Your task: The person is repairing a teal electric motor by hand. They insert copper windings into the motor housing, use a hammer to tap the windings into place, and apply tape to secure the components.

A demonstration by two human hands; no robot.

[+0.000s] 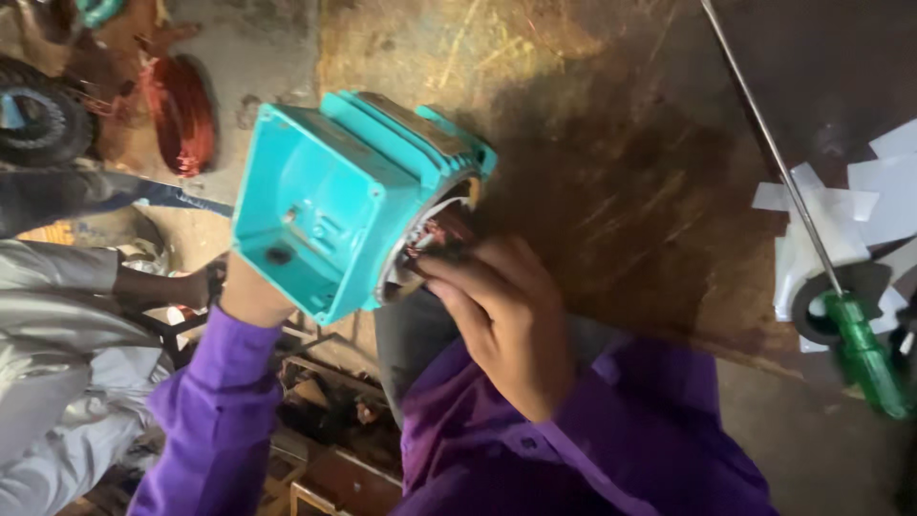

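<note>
left hand (250,294) mostly behind motor housing (330,196)

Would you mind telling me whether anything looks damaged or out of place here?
White paper scraps lie strewn on the worn table at the right, under a green-handled screwdriver. The teal motor housing, held by both hands, looks intact.

Worn brown workbench (621,191), dusty concrete floor (258,48), copper wire coil (186,115), dim warm light.

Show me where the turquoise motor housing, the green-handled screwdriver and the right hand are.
turquoise motor housing (325,191), head view, flat side.
green-handled screwdriver (864,354), head view, handle.
right hand (506,315), head view, back of hand.
</note>
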